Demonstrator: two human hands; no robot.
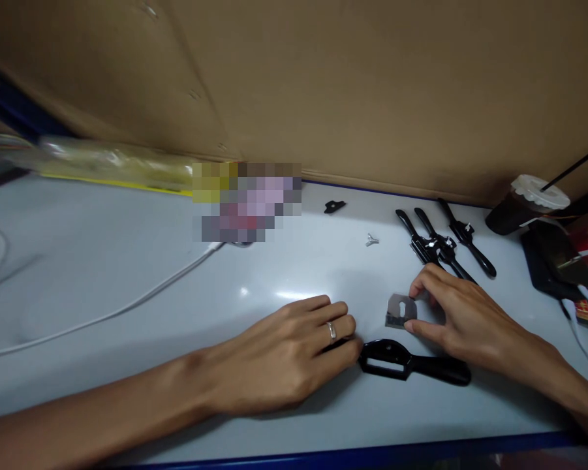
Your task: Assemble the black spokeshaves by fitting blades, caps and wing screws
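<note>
My left hand (pixel 294 352), with a ring on one finger, is closed round the left handle of a black tool body (pixel 435 369) lying near the front of the table. The tool's right handle and its slotted middle show. Just above it, my right hand (pixel 450 313) pinches the right edge of a flat metal blade (pixel 395 308) between thumb and finger. The blade has a slot in its middle. Farther back lie a small black plate (pixel 335 207) and a couple of small silver screws (pixel 371 240).
Several assembled black tools (pixel 470 245) lie beyond my right hand. A lidded cup with a straw (pixel 511 207) stands at the back right beside a dark box (pixel 543 261). A white cable (pixel 141 303) crosses the left side to a blurred object. Cardboard rises behind the table (pixel 102 261).
</note>
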